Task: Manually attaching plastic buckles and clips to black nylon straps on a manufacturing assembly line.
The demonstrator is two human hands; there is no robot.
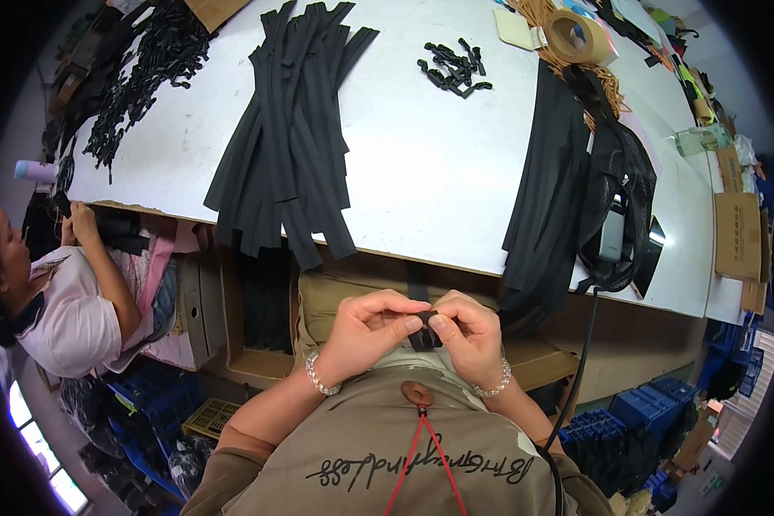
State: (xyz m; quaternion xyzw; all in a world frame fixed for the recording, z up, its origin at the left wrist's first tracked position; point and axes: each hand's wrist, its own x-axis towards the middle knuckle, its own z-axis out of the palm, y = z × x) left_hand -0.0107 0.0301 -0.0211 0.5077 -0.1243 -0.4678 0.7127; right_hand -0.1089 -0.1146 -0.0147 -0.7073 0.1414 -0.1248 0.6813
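Note:
My left hand point(368, 334) and my right hand point(469, 335) meet in front of my chest, just off the table's near edge. Thumbs and forefingers of both pinch a narrow black strip point(425, 338). Its upper end is mostly covered by my fingertips, so I cannot tell whether a small part sits on it. Farther off, a pile of long flat black strips point(297, 146) lies on the white table point(430, 163), some ends overhanging the edge. A small heap of black plastic pieces point(454, 69) rests beyond my hands.
More black strips point(546, 181) hang over the edge at right, beside a black mesh bag point(619, 189) and a roll of brown tape point(574, 39). A large heap of small black parts point(150, 64) covers the far left. A co-worker point(77, 301) sits at left. Blue crates point(645, 408) stand lower right.

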